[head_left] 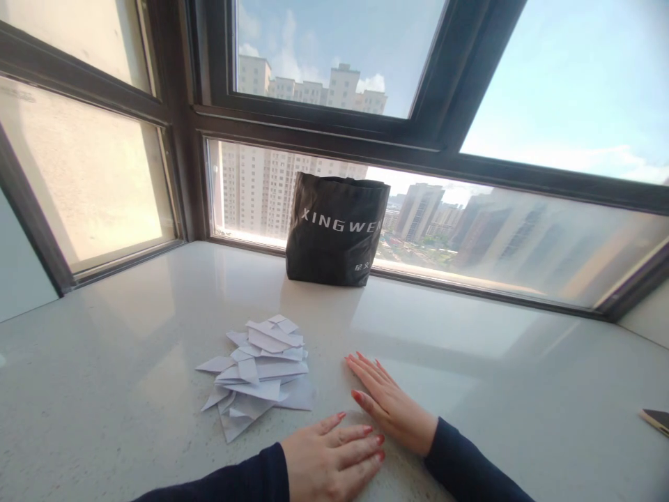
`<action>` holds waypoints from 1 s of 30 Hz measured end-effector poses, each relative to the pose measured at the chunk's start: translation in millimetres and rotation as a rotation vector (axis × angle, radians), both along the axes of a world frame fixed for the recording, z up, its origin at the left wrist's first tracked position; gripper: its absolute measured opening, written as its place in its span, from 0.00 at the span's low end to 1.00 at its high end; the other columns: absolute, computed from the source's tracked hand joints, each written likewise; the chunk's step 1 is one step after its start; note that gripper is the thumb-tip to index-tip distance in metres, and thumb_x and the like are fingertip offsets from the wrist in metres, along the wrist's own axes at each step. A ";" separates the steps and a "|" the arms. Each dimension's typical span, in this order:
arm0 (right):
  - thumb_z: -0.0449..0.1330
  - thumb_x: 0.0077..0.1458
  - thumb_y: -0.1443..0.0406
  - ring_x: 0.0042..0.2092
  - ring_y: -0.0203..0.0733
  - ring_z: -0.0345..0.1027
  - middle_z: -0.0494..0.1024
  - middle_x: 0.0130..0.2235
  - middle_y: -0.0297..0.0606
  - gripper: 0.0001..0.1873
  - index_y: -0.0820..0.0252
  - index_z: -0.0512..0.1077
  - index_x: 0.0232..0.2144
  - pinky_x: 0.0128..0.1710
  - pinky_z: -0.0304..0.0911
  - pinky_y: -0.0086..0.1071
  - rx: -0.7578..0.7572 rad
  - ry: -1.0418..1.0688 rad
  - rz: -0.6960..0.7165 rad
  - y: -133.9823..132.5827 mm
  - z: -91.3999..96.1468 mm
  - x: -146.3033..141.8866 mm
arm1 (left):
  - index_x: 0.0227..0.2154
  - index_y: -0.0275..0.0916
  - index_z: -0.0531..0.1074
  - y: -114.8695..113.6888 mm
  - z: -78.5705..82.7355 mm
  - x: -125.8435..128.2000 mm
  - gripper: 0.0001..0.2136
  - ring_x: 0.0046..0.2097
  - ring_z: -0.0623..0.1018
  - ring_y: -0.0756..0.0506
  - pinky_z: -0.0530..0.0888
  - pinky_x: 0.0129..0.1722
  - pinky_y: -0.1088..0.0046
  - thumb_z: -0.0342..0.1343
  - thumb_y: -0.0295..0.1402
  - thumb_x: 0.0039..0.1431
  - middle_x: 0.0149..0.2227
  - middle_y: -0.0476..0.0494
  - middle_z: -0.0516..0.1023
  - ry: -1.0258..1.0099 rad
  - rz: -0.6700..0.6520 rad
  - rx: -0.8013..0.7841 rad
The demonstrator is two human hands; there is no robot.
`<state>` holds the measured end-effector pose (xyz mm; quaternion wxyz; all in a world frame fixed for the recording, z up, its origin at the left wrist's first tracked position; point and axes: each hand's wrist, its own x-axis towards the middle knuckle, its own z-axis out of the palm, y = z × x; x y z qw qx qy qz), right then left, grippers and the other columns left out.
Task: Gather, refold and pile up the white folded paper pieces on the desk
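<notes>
My left hand (329, 457) lies flat on the pale stone sill (470, 390), palm down, its fingers stretched toward the right. My right hand (384, 404) also rests flat, fingers together and pointing up-left, its heel just past my left fingertips. Both hands hold nothing. A heap of folded white paper pieces (258, 373) lies just left of the right fingertips and above the left hand, touching neither. Dark blue sleeves cover both forearms.
A black bag (334, 230) with white lettering stands upright at the back of the sill against the window. Dark window frames run behind and to the left. A dark flat object (657, 420) pokes in at the right edge.
</notes>
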<state>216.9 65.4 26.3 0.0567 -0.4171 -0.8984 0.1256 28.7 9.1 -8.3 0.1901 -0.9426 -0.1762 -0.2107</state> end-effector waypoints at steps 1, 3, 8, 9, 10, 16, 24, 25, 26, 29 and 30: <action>0.38 0.57 0.52 0.60 0.43 0.38 0.50 0.59 0.42 0.31 0.64 0.49 0.57 0.57 0.36 0.45 0.020 -0.008 0.001 -0.2 -2.7 0.7 | 0.52 0.37 0.56 2.3 -4.8 -0.5 0.17 0.55 0.60 0.49 0.59 0.52 0.72 0.36 0.33 0.62 0.55 0.51 0.60 0.007 -0.002 -0.006; 0.39 0.57 0.52 0.60 0.42 0.39 0.50 0.59 0.42 0.30 0.63 0.48 0.57 0.57 0.37 0.45 0.063 -0.012 0.008 0.0 -7.5 1.0 | 0.52 0.37 0.56 6.9 -16.0 -0.2 0.17 0.55 0.61 0.48 0.59 0.52 0.71 0.35 0.32 0.62 0.55 0.49 0.60 0.012 -0.017 -0.027; 0.40 0.57 0.53 0.59 0.42 0.41 0.52 0.58 0.41 0.29 0.61 0.49 0.57 0.57 0.39 0.44 0.124 -0.009 0.009 1.1 -13.8 1.6 | 0.54 0.35 0.52 13.0 -36.4 2.5 0.18 0.56 0.59 0.46 0.56 0.54 0.67 0.33 0.33 0.63 0.57 0.47 0.56 0.030 -0.032 -0.117; 0.40 0.57 0.53 0.59 0.42 0.41 0.52 0.58 0.41 0.29 0.60 0.49 0.57 0.57 0.39 0.44 0.130 -0.005 0.006 1.3 -14.1 1.6 | 0.54 0.35 0.52 13.0 -37.4 2.7 0.18 0.56 0.59 0.46 0.56 0.54 0.67 0.33 0.33 0.63 0.57 0.47 0.56 0.030 -0.032 -0.128; 0.41 0.57 0.53 0.59 0.43 0.41 0.52 0.58 0.41 0.29 0.60 0.49 0.57 0.57 0.39 0.44 0.134 -0.002 0.004 1.4 -14.2 1.5 | 0.54 0.35 0.52 12.6 -37.6 2.9 0.18 0.56 0.59 0.46 0.56 0.54 0.67 0.33 0.33 0.63 0.57 0.47 0.56 0.029 -0.030 -0.137; 0.41 0.57 0.53 0.59 0.43 0.42 0.53 0.58 0.41 0.28 0.60 0.49 0.57 0.57 0.40 0.45 0.143 0.000 0.004 -0.2 -12.7 -0.5 | 0.54 0.36 0.53 10.1 -35.0 3.3 0.18 0.56 0.59 0.46 0.56 0.55 0.67 0.35 0.33 0.62 0.56 0.46 0.57 0.032 -0.028 -0.150; 0.40 0.57 0.53 0.59 0.43 0.43 0.53 0.58 0.41 0.28 0.59 0.50 0.56 0.56 0.41 0.45 0.141 0.007 -0.009 -1.6 -13.3 -0.5 | 0.54 0.36 0.53 9.7 -32.7 3.4 0.18 0.56 0.59 0.46 0.56 0.54 0.68 0.36 0.34 0.62 0.56 0.46 0.58 0.024 -0.019 -0.162; 0.40 0.57 0.53 0.59 0.43 0.43 0.53 0.58 0.41 0.28 0.59 0.50 0.56 0.56 0.41 0.45 0.141 0.005 -0.008 -1.6 -13.2 -0.4 | 0.54 0.37 0.53 9.6 -32.1 3.3 0.18 0.56 0.59 0.46 0.56 0.54 0.68 0.36 0.35 0.62 0.56 0.46 0.58 0.025 -0.016 -0.163; 0.40 0.57 0.53 0.59 0.43 0.42 0.53 0.58 0.41 0.28 0.59 0.50 0.56 0.57 0.40 0.44 0.141 0.000 -0.008 -1.7 -13.1 -0.4 | 0.54 0.37 0.54 9.5 -31.7 3.3 0.18 0.56 0.59 0.47 0.56 0.54 0.69 0.36 0.35 0.62 0.56 0.47 0.58 0.026 -0.014 -0.162; 0.40 0.57 0.53 0.59 0.42 0.42 0.52 0.58 0.40 0.28 0.60 0.50 0.56 0.57 0.40 0.44 0.137 -0.016 -0.016 -2.4 -11.9 -0.8 | 0.54 0.37 0.54 9.1 -30.9 3.2 0.18 0.56 0.60 0.47 0.56 0.54 0.70 0.35 0.35 0.62 0.56 0.47 0.58 0.022 -0.013 -0.152; 0.39 0.57 0.53 0.59 0.42 0.41 0.52 0.58 0.40 0.28 0.60 0.50 0.56 0.57 0.40 0.43 0.134 -0.020 -0.018 -2.7 -11.4 -1.0 | 0.54 0.37 0.54 8.9 -30.6 3.2 0.18 0.55 0.60 0.47 0.56 0.54 0.70 0.35 0.35 0.62 0.56 0.47 0.58 0.022 -0.014 -0.150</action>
